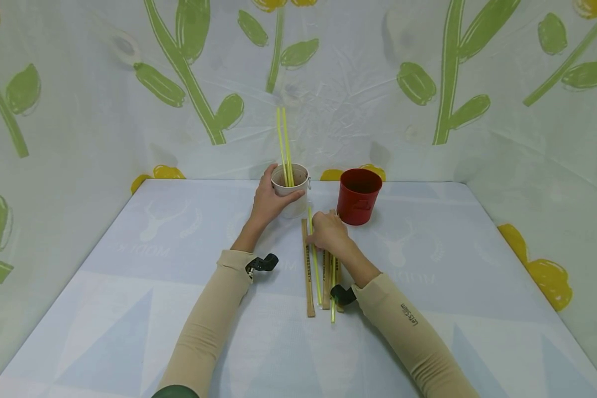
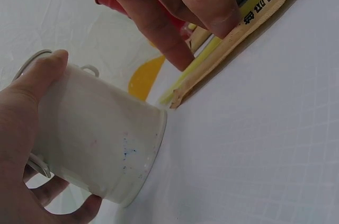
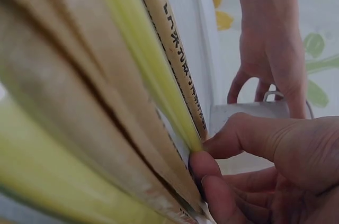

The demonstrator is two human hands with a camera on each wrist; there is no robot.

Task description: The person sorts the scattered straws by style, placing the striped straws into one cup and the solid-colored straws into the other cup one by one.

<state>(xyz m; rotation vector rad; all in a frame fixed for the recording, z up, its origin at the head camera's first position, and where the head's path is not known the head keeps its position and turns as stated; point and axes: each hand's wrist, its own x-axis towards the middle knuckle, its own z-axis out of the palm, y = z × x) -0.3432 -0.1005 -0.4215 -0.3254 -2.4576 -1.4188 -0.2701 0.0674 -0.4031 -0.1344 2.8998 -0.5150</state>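
Note:
My left hand grips a small white bucket round its side, thumb near the rim. Two or so yellow straws stand upright in the bucket and lean on its far rim. Nearer to me, my right hand pinches the far end of a yellow straw between thumb and fingers. This straw lies among several brown paper-wrapped sticks with dark print. Another yellow straw lies under the right wrist, partly hidden by it.
A red bucket stands upright just beyond the right hand, near the table's back edge. The pale patterned table meets a curtain with green leaf prints at the back and sides.

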